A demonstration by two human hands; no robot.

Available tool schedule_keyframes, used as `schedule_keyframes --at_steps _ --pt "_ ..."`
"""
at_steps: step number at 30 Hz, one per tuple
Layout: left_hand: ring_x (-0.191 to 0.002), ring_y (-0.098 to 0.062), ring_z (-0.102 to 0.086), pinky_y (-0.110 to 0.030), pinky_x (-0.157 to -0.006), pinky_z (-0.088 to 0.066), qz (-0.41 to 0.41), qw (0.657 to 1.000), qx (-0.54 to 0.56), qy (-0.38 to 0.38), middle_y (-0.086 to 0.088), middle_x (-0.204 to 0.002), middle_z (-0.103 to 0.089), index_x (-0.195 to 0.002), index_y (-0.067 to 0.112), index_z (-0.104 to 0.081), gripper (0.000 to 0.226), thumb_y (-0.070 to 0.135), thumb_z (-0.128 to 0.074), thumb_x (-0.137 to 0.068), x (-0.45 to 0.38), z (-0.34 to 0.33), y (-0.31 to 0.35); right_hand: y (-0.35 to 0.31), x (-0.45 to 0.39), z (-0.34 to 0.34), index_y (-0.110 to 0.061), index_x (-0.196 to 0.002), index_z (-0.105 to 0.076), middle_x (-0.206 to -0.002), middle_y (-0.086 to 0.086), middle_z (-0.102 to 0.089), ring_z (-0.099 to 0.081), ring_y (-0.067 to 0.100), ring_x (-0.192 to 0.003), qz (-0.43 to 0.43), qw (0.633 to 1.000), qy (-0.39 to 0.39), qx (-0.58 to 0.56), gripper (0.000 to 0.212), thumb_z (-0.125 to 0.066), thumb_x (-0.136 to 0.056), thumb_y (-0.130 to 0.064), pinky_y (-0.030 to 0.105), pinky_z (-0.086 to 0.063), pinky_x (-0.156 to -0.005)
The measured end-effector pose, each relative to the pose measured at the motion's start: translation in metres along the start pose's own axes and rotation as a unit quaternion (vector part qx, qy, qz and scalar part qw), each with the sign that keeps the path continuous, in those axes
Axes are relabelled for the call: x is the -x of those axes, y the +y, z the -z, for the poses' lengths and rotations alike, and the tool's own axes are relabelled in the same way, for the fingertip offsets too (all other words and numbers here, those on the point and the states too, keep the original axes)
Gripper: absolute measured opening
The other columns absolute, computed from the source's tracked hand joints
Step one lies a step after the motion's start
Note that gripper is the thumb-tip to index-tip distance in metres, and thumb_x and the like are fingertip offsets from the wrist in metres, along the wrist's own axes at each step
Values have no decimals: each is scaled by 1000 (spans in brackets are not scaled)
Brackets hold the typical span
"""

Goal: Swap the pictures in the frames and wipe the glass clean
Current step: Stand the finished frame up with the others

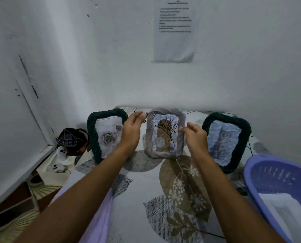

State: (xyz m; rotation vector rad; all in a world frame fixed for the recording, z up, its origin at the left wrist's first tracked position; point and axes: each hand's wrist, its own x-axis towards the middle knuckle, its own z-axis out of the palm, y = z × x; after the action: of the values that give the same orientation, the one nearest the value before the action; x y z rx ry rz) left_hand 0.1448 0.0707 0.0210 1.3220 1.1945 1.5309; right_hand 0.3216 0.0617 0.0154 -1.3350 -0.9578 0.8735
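Three picture frames lean against the white wall on a leaf-patterned cloth. The left dark green frame [100, 135] holds a rose picture. The middle grey frame [164, 135] holds a feather drawing. The right dark green frame [227, 139] holds a grey cat picture. My left hand [131, 132] hovers at the middle frame's left edge, fingers curled and apart, holding nothing. My right hand [195, 137] hovers at its right edge, likewise empty. Neither hand clearly touches the frame. A white cloth [286, 216] lies in the basket at the right.
A purple plastic basket [262, 174] stands at the right front. A dark cap [72, 141] and a white toy [62, 160] lie in the left corner beside the table. A printed sheet [175, 30] hangs on the wall above the frames.
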Motion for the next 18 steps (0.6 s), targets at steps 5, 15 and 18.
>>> schedule_keyframes --at_steps 5,15,18 --pt "-138 -25 -34 -35 -111 -28 78 996 -47 -4 -6 -151 -35 -151 13 -25 61 43 -41 -100 -3 -26 -29 24 -4 -1 -2 -137 -47 -117 4 -57 -54 19 -102 -15 998 -13 62 46 -58 -93 -9 28 -41 -88" --pt "-92 -19 -66 -33 -72 -59 119 990 -43 -57 -8 -106 -66 -121 6 -57 25 11 -46 -99 23 -5 -9 19 21 15 -4 -116 -62 -107 11 -68 -63 23 -88 -51 998 14 28 31 -57 -88 6 45 -56 -84" --pt "-87 -21 -67 -43 -71 -59 122 992 -16 -29 -8 -101 -68 -116 9 -58 22 6 -50 -96 45 12 17 -2 47 28 -8 -99 -65 -95 10 -70 -66 24 -79 -71 995 -52 -47 21 -58 -87 7 44 -57 -76"
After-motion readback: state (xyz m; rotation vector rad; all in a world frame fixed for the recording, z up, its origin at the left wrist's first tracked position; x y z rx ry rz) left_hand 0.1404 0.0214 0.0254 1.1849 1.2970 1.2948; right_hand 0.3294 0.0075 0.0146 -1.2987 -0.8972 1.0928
